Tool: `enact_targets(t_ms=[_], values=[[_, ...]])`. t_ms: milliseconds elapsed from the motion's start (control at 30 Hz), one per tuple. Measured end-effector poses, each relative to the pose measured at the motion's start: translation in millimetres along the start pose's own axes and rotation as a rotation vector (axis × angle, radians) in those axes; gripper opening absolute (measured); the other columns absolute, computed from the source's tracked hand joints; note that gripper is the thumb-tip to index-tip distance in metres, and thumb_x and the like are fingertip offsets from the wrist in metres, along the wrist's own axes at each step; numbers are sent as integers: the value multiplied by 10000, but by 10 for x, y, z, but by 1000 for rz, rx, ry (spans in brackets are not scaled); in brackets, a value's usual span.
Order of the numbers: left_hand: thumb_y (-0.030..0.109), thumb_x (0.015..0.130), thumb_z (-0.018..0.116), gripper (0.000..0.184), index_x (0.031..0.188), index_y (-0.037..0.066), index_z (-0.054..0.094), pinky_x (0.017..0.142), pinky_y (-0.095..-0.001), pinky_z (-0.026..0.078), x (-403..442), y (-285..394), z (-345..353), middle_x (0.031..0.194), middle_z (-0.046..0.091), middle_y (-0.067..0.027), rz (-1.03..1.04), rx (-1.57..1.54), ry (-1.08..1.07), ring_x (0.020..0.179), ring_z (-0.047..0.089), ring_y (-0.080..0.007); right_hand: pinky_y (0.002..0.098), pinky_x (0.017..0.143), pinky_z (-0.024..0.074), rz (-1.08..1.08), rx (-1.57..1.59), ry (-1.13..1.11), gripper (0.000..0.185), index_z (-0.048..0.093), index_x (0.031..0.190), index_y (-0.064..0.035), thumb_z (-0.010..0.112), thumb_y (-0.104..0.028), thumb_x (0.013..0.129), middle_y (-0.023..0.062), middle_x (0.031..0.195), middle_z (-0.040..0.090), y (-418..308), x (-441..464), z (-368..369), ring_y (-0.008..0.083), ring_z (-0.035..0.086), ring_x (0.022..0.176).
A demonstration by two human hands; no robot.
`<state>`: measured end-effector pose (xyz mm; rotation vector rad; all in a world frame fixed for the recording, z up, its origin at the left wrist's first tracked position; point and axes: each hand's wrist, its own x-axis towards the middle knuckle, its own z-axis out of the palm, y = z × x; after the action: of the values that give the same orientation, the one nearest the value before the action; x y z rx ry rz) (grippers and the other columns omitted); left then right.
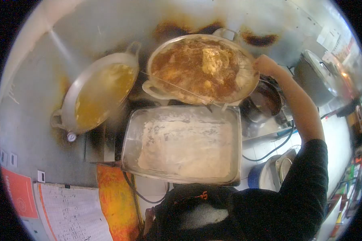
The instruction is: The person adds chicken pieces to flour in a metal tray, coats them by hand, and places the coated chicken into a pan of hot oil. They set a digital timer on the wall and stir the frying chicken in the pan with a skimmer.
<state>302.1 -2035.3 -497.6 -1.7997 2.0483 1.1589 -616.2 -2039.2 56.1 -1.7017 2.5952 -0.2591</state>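
Observation:
My right hand (265, 66) is closed at the right rim of a large two-handled wok (149, 64) full of brown, foaming oil. A thin metal tool (243, 65) seems to run from its fingers over the oil; steam blurs its far end. Near that end a golden fried piece (213, 61) shows above the foam. A long thin rod (177, 87) lies across the wok's near left side. Low on the left, only a sliver of my left hand (149, 216) appears beside the dark clothing, its fingers hidden.
A deep metal tray (126, 160) with white flour stands in front of the wok. To the left is a second wok (73, 94) of yellow oil, with a dial thermometer (71, 137) at its rim. A dark pan (265, 100) and a lidded pot (315, 80) stand right.

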Motion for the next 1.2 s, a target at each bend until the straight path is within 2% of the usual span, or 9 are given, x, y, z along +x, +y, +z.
enact_targets(t_ms=[67,167,233,367,433,533,633,933,1200], values=[[371,995,513,531,651,-25,601,627,-502,435,17,16,-10,597,580,-225,-10,-9,-11,559,569,-343,461,726,545,91,-155,12,241,727,845,-14,627,-233,845,221,820,687,71,56,45,392,656,706],[373,998,506,540,645,-25,598,626,-503,431,18,27,2,595,579,-226,-34,-26,-24,557,564,-345,500,761,550,-151,-425,133,243,734,880,-12,641,-235,851,223,860,704,-61,-48,48,401,689,783],[381,1001,503,556,632,-25,589,621,-500,424,12,101,7,588,573,-225,-82,-86,-25,546,545,-347,511,757,561,256,-426,261,223,736,900,-24,640,-219,851,198,896,719,-878,-364,-144,395,706,823],[400,1004,507,579,612,-20,579,623,-498,421,54,9,58,579,571,-207,44,39,22,550,552,-329,485,726,576,218,-564,181,189,732,860,-44,612,-189,866,179,923,727,-836,-344,38,359,725,843],[365,1013,499,485,734,-8,633,620,-473,451,11,48,17,586,576,-204,18,40,-34,571,592,-303,440,677,585,182,-687,190,145,709,876,-67,594,-154,874,158,884,721,-1036,-447,69,326,734,810],[381,1033,490,410,959,17,665,609,-433,482,123,12,19,695,643,-160,483,633,46,621,623,-258,417,644,582,127,-765,273,148,675,986,-86,576,-136,887,121,825,700,-994,-525,113,298,730,785],[399,1033,481,414,994,25,653,625,-426,483,79,34,-12,734,642,-149,119,157,-15,650,623,-251,407,626,573,152,-794,333,219,618,1112,-107,567,-142,901,95,840,665,-947,-658,80,291,715,776],[455,1034,455,443,1096,48,618,674,-404,486,54,206,-117,851,641,-114,38,44,5,738,624,-232,454,688,569,365,-522,401,404,565,1314,-222,518,-112,928,136,963,645,-742,-1180,71,327,702,842],[504,1034,432,487,1187,68,586,717,-384,490,109,329,-208,956,640,-84,27,-32,21,816,624,-216,512,790,524,494,-113,471,360,610,1303,-201,514,-129,964,206,992,692,-473,-1704,118,427,664,926]])
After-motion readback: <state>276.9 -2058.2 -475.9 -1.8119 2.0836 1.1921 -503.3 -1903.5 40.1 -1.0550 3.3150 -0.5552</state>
